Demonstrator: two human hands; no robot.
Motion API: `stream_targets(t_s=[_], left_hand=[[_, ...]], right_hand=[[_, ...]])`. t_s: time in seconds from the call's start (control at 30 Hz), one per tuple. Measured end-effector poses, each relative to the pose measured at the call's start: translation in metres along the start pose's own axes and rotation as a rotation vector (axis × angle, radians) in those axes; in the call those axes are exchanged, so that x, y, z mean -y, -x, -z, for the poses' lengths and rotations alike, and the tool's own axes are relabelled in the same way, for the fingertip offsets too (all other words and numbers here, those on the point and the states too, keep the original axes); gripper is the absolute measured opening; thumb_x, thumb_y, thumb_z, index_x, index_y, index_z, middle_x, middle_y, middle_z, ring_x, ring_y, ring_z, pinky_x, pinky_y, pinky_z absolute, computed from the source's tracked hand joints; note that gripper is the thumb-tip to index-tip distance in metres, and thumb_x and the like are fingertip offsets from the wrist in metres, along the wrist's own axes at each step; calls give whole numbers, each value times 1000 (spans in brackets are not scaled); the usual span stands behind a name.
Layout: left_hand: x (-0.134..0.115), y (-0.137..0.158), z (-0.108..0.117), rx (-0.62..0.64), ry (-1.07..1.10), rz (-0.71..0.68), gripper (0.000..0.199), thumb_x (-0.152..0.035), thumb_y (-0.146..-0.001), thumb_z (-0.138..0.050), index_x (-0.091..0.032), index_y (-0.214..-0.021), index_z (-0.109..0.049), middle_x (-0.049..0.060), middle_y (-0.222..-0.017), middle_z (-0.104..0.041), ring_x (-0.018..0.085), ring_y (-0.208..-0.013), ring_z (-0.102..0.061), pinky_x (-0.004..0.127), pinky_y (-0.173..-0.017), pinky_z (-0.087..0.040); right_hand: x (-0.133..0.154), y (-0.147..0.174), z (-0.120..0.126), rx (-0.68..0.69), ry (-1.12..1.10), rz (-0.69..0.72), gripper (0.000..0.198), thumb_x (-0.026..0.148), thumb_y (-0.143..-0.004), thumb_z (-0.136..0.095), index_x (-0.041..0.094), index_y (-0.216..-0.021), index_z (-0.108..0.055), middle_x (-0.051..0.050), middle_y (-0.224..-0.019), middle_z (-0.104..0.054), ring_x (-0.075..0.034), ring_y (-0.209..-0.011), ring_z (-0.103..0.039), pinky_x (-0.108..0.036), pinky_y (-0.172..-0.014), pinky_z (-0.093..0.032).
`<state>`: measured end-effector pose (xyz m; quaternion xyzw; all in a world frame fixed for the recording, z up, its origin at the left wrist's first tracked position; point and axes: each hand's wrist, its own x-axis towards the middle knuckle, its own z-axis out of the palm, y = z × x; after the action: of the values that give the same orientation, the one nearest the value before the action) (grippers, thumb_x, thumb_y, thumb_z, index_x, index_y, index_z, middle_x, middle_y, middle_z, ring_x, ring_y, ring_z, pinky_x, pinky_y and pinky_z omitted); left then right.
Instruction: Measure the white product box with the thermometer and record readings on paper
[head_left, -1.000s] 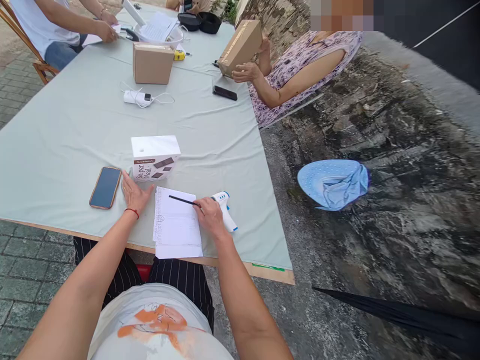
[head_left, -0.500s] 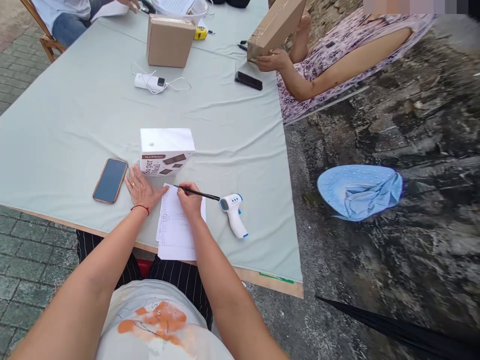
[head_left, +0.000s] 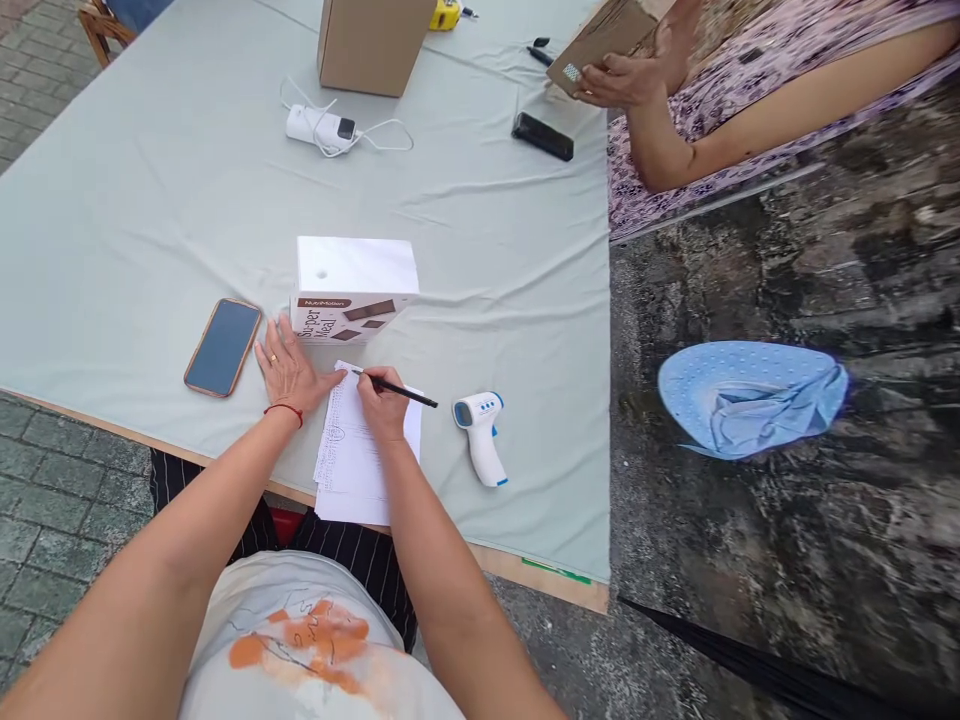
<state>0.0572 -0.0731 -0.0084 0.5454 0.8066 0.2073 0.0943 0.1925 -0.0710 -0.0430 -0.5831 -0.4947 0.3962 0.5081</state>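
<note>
My right hand (head_left: pixel 385 402) is closed around a black pen (head_left: pixel 409 391), its tip at the top of some white paper sheets (head_left: pixel 352 470) with small print. My left hand (head_left: pixel 291 372) lies flat with fingers spread, the thumb on the sheets' top left corner. Its fingertips reach the foot of a white box (head_left: pixel 356 268) with brown bars pictured on its front. Left of that hand rests a phone (head_left: pixel 223 347) in an orange-edged case. A white and blue infrared thermometer (head_left: pixel 481 436) lies to the right of the paper.
Farther back are a white device with a cable (head_left: pixel 321 130), a cardboard box (head_left: pixel 371 50), a yellow tape measure (head_left: pixel 445 14) and a black case (head_left: pixel 543 136). Across the right edge, another person's hands (head_left: pixel 622 80) hold a cardboard box (head_left: pixel 600 45). A blue hat (head_left: pixel 750 395) sits beyond the table.
My view has shifted slightly, so the far things sit higher and farther right. The other person has tilted the cardboard box. The pen's rear end has swung a little toward me.
</note>
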Motion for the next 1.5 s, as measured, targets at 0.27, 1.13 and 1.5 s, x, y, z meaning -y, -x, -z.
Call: stream_targets(t_s=[0.27, 1.13, 1.5], left_hand=[[0, 1, -1, -7, 23, -18, 130, -57, -63, -79, -5, -155, -3, 27, -160, -17, 37, -152, -14, 55, -123, 0], [0, 0, 0, 1, 58, -13, 132, -52, -59, -83, -7, -156, -4, 26, -160, -19, 37, -152, -15, 56, -123, -1], [0, 1, 0, -1, 63, -15, 130, -51, -60, -83, -8, -156, -5, 26, -161, -19, 36, -152, -14, 56, -123, -2]], right_hand=[[-2, 0, 1, 17, 27, -2, 11, 33, -72, -57, 22, -71, -57, 3, -65, -60, -14, -62, -52, -29, -62, -44], [3, 1, 2, 11, 43, -57, 11, 34, -71, -56, 23, -71, -56, 3, -66, -58, -15, -64, -51, -31, -64, -44], [0, 0, 0, 15, 59, -18, 9, 32, -71, -54, 23, -70, -54, 4, -63, -56, -14, -62, -49, -30, -62, -42]])
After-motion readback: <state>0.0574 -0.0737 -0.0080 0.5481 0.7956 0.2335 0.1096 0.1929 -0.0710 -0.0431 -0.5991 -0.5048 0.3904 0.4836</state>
